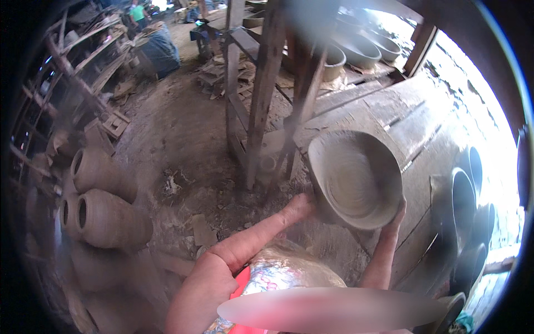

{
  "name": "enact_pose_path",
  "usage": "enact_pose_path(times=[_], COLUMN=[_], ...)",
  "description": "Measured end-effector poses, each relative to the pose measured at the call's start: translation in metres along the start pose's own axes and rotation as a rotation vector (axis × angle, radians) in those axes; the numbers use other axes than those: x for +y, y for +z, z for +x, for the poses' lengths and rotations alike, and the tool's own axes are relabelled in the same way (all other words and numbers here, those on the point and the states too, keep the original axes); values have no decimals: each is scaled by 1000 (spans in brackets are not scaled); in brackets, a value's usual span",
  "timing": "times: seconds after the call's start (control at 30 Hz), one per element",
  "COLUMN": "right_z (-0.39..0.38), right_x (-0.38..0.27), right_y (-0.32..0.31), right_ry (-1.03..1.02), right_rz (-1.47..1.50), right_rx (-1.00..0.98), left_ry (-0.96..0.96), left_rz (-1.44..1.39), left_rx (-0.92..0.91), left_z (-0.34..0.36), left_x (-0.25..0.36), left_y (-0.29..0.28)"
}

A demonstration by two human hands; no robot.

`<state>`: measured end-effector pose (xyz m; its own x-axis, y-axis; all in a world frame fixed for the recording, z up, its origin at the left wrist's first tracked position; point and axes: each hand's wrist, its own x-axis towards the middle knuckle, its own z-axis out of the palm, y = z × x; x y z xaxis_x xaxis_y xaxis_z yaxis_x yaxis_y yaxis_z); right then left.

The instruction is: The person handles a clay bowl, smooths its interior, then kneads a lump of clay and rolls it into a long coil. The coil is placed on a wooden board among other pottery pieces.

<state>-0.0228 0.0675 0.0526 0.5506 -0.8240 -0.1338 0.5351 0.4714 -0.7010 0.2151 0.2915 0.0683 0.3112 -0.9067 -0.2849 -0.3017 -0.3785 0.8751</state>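
A wide grey clay bowl (356, 178), its rim bent out of round, is held in front of me between both hands, beside and partly over the plank table. Its hollow faces up toward me and shows faint ring marks. My left hand (302, 206) grips the bowl's near left side, with the fingertips hidden beneath it. My right hand (396, 214) wraps the lower right edge, most of its fingers out of sight behind the wall.
The plank table (384, 125) spreads to the right, with several clay bowls (463, 195) along its far right edge. More bowls (359, 53) stand behind wooden posts (266, 89). Clay jars (114, 219) lie stacked at left. A person (137, 14) stands far off.
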Motion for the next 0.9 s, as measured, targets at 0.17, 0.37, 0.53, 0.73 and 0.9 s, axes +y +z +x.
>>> enact_pose_path(times=[0.17, 0.37, 0.53, 0.73, 0.9], right_z=[2, 35, 66, 83, 55], right_x=[-12, -30, -37, -30, -26], right_y=[-7, -6, -9, 9, 20], right_ry=[264, 152, 246, 357, 271], right_rz=[68, -54, -64, -35, -30], right_rx=[235, 22, -103, -107, -10], left_ry=[-84, -112, -211, -92, -51], left_rz=[-389, -940, -1127, -1299, -1273], left_rx=[81, 90, 122, -160, -110], left_z=[-13, -26, -28, -13, -9], left_x=[1, 10, 6, -6, -7], left_y=[0, 6, 15, 26, 37])
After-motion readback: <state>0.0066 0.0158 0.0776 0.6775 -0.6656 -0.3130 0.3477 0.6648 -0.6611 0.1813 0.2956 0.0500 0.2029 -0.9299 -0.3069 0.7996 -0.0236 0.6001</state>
